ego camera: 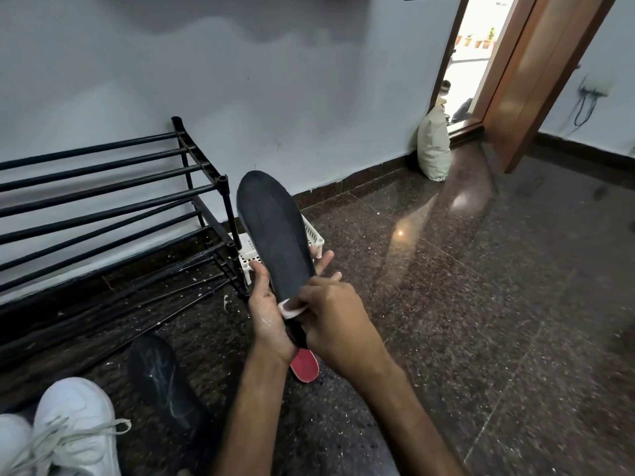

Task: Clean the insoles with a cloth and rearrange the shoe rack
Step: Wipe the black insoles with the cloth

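— What is seen on the dark stone floor (481, 269) by the pale wall?
— A black insole (275, 231) is held up just right of the shoe rack (103, 187). It is gripped by the left hand (269, 317), and a white cloth (288, 309) is pinched against it by the right hand (336, 321).
— How much is done?
— Wiping is judged under way. A second insole (165, 383), streaked pale, is left on the floor, and rearranging is not yet begun.
— Counts?
— Two dark insoles, one cloth, two white sneakers (75, 424), one rack.

Dark speckled floor (481, 286), black shoe rack (103, 187) by the wall (240, 97), white plastic basket (314, 235) beside it, dark insole (165, 383) near white sneakers (75, 427), pale sack (434, 146) at doorway (470, 46)
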Available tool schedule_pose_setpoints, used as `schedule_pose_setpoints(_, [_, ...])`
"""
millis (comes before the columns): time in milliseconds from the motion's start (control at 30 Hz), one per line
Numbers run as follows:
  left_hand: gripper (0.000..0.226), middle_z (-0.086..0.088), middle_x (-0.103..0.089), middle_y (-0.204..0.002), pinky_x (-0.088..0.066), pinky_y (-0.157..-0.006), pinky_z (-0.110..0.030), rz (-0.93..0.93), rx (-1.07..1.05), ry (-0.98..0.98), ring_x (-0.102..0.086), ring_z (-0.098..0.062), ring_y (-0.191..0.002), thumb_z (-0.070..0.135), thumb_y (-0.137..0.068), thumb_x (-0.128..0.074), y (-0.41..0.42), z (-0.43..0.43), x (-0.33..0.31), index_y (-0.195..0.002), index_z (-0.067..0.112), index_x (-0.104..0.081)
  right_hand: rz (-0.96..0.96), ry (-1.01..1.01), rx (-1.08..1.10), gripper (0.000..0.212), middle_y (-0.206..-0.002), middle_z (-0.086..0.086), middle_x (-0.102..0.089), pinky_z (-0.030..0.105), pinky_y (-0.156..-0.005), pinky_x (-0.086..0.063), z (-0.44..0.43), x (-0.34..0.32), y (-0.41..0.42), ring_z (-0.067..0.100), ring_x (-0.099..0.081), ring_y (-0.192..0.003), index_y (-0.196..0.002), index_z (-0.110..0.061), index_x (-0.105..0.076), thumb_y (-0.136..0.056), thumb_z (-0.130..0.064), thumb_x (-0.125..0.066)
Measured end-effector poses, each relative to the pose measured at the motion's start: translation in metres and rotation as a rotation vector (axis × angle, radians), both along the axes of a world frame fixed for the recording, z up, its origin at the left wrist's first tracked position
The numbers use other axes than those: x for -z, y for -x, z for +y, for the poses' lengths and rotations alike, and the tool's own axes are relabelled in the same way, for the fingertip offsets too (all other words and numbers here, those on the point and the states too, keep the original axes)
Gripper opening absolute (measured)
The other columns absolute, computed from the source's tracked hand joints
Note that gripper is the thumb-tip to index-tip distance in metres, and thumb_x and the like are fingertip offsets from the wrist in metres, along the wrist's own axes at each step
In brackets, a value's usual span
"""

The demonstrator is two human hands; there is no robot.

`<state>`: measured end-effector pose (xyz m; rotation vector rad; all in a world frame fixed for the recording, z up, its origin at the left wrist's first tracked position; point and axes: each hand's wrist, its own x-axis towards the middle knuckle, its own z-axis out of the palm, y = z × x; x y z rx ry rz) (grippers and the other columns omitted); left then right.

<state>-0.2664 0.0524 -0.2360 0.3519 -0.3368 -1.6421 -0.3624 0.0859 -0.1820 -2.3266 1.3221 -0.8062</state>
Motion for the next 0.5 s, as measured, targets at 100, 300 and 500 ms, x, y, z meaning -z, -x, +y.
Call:
schedule_pose_setpoints(100, [0.079,-0.009,-0.072,-0.112,-0.026,-0.116,-0.056,0.057,-0.022,0.032,-0.051,-0.034,-0.131,0.067,-0.096,-0.023,-0.01,0.001,0.0,-0.102,0.01,-0.078,0.186,-0.246,-0.122,0.018,-0.085,-0.001,-0.075,0.032,-0.08,-0.055,-0.006,-0.008,0.017,0.018,-0.069,-0.084,-0.086,-0.019,-0.077,-0.073,-0.009,-0.069])
schedule_pose_setpoints(300, [0.068,-0.013,-0.068,-0.119,-0.04,-0.108,-0.052,0.092,-0.016,0.015,-0.062,-0.034,-0.117,0.06,-0.098,-0.033,-0.01,-0.002,-0.001,-0.129,0.006,-0.06,-0.167,0.338,0.242,0.021,-0.091,-0.001,-0.069,0.035,-0.069,-0.055,-0.015,-0.017,0.034,0.017,-0.065,-0.08,-0.094,-0.013,-0.074,-0.078,-0.001,-0.068])
schedule_pose_setpoints(500, [0.067,-0.013,-0.064,-0.128,-0.031,-0.114,-0.055,-0.011,0.007,-0.035,-0.05,-0.033,-0.133,0.06,-0.096,-0.034,-0.004,0.002,0.001,-0.116,0.008,-0.072,-0.044,0.096,-0.121,0.021,-0.083,-0.003,-0.064,0.037,-0.067,-0.053,-0.007,0.014,0.001,0.017,-0.063,-0.076,-0.084,-0.016,-0.074,-0.072,0.0,-0.069])
